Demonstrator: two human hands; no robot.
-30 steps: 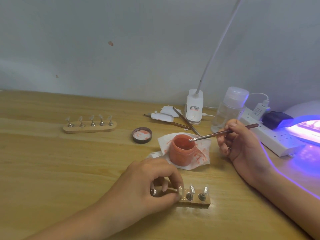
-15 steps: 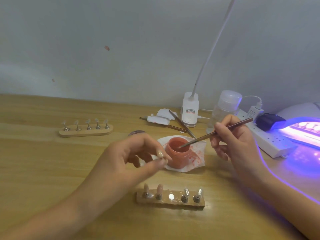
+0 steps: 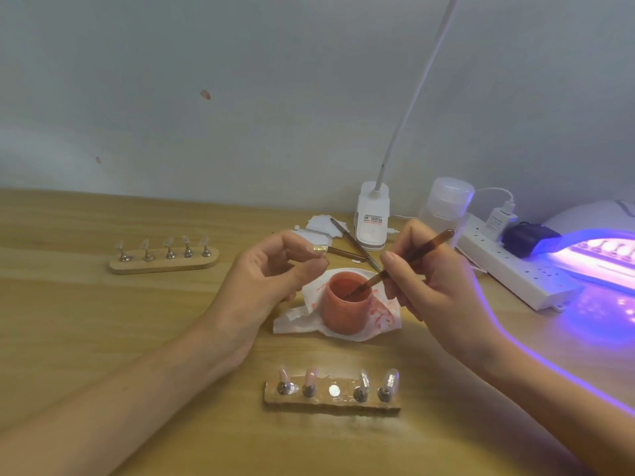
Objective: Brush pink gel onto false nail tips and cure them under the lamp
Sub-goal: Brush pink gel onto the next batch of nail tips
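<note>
My left hand (image 3: 264, 280) pinches a clear nail tip on its small stand (image 3: 319, 249), raised above the table left of the pink gel jar (image 3: 345, 304). My right hand (image 3: 433, 286) grips a brown brush (image 3: 412, 255) whose bristles dip into the open jar. The jar sits on a stained tissue (image 3: 381, 317). In front lies a wooden holder (image 3: 330, 401) with two pink tips at its left, an empty middle magnet and two clear tips at its right. The curing lamp (image 3: 604, 255) glows purple at far right with tips inside.
A second wooden holder (image 3: 165, 261) with several clear tips lies at the back left. Behind the jar are spare brushes (image 3: 350, 242), paper scraps, a white clip lamp base (image 3: 372, 218), a clear bottle (image 3: 446, 204) and a white power strip (image 3: 515, 269).
My left hand lifted the middle tip off the near holder and raised it left of the jar. My right hand lowered the brush from the jar's rim into the gel.
</note>
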